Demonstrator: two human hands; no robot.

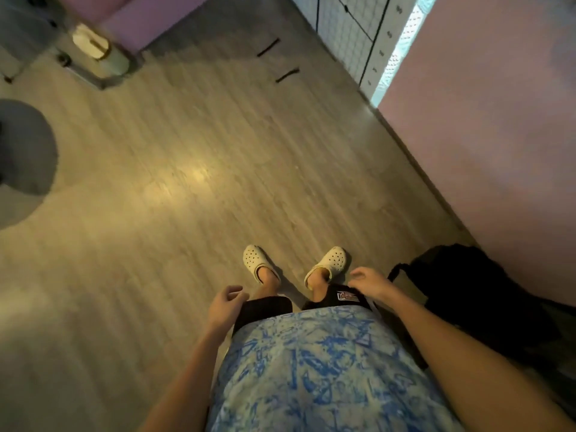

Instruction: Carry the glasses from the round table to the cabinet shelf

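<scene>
Fingers loosely curling on left hand (225, 302) and right hand (367, 281), grasping nothing, hanging over wood floor (174, 182).

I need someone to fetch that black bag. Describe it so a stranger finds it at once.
Start at the pink wall on the right and follow it down to the floor. There a black bag slumps against the wall's foot, just beyond the right hand. It is the only dark, soft heap there, with a strap looping off it.
</scene>
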